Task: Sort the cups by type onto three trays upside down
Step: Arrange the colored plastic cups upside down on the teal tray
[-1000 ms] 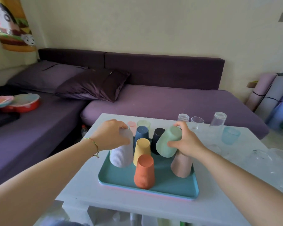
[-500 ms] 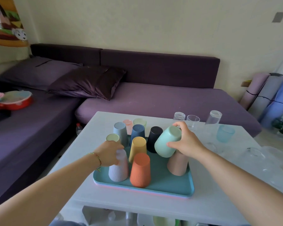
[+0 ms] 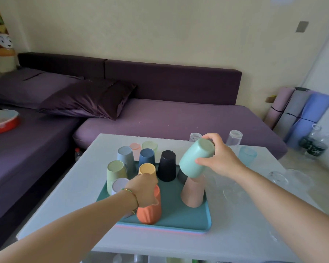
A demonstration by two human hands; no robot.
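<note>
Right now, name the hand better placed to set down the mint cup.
Right: the right hand holds the mint cup tilted above the tray; the left hand is down at the orange cup.

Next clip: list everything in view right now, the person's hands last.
tray: one, teal, on white table
upturned cups: eight, orange, peach, black, yellow, navy, grey-blue, light green, white; on tray
mint cup: one, tilted, held above tray
small cups: two, pink, pale green; behind tray
glasses: at least two clear, one blue; table's far right
sofa: one, purple, behind table
pillow: one, purple, on sofa
dish: one, red, on sofa, left
rolled mats: three, pink, grey, blue; by right wall
left hand: over upturned cups, grip unclear
right hand: fingers round mint cup
</note>
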